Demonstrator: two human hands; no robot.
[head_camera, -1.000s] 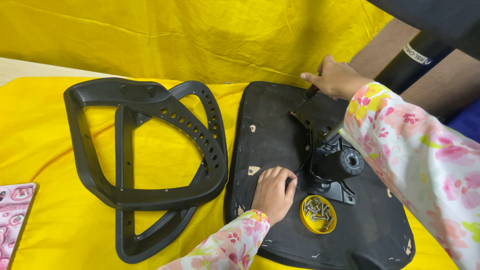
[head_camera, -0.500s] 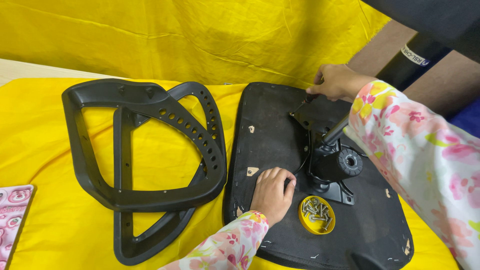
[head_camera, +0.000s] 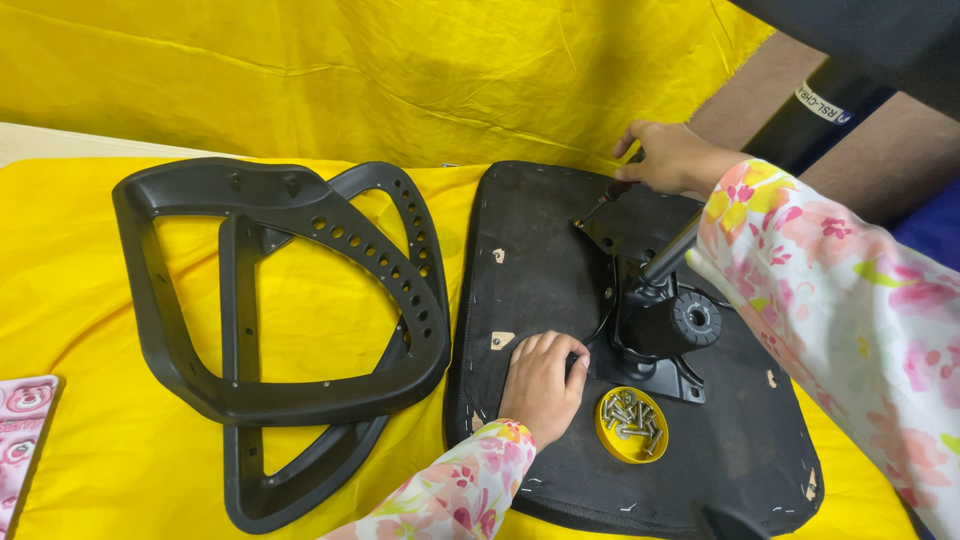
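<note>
left hand (head_camera: 541, 385): fingers curled narrow, knuckles up, pressed flat on the seat base (head_camera: 535, 250); holds nothing that shows. Looks like it bears down to keep the base from sliding on the cloth.
right hand (head_camera: 672, 157): at the far edge of the seat base; fingers bent round something small and dark at that edge, cannot tell what, nor how tight the grip is. Forearm in a floral sleeve (head_camera: 840, 300) crosses over the right side of the base.
seat base: black, lying underside up on the tabletop, so the mounting side is open to both hands; staples show round the rim. It sits under the left fingers and reaches to the right fingers.
tilt mechanism (head_camera: 655, 320): black metal plate with a round socket, lying on the base just right of the left fingers, well short of the right fingers. A lever rod (head_camera: 672, 255) sticks up and back from it.
yellow dish (head_camera: 631, 425): small round dish of silver screws, resting on the base just right of and nearer than the left fingers; judged kept there for close reach.
backrest frame (head_camera: 290, 330): black plastic with rows of holes, lying flat left of the left fingers, touching or just beside the base edge; untouched.
yellow cloth (head_camera: 100, 440): covers the tabletop and hangs behind.
pink packet (head_camera: 20, 430): far left edge, well apart from both hands.
</note>
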